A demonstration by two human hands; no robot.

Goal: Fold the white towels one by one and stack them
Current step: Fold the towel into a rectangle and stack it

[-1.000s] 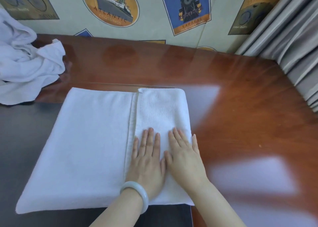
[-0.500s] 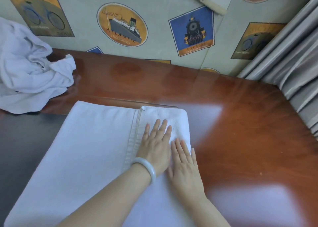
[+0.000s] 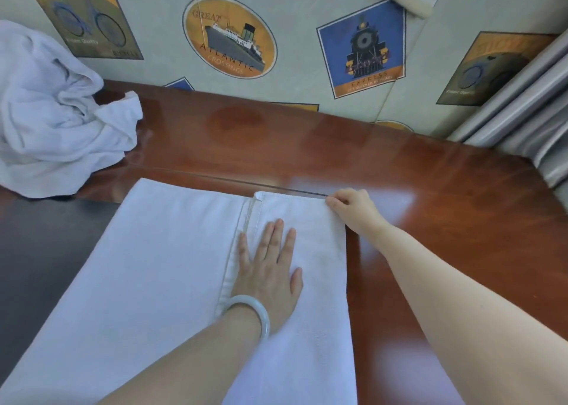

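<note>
The towel [image 3: 159, 266] lies half folded on the bench [image 3: 430, 220]. It looks soft, light and limp, so it is best taken by corners and hems. The left hand [image 3: 270, 269] presses flat on the folded flap, grip released; the right hand [image 3: 353, 208] pinches the far right corner.

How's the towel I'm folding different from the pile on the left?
The flat towel lies smooth, one side folded over; the towel pile is crumpled. The left hand presses the flat towel and the right hand pinches its far corner; nothing touches the pile. Both are white.
</note>
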